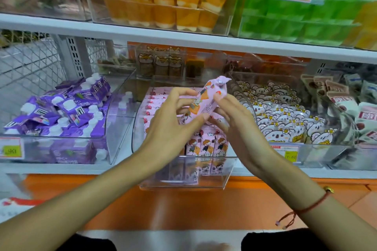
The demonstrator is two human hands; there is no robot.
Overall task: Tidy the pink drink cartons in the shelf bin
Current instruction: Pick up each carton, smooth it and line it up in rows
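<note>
pink carton [206, 102] tilted above bin rim [183, 157], both hands' fingers [184, 96] gripping it.

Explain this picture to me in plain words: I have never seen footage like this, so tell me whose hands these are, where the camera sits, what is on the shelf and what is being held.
There is no machine here. A person wears a camera on the head, looking forward and down, so the two arms reaching in are that person's own. The left hand and right hand together hold one pink drink carton, tilted, above a clear shelf bin that holds more pink cartons. The bin to the left holds purple pouches; the one to the right holds white bear-print packets. The shelf above carries orange cups and green packs.
</note>
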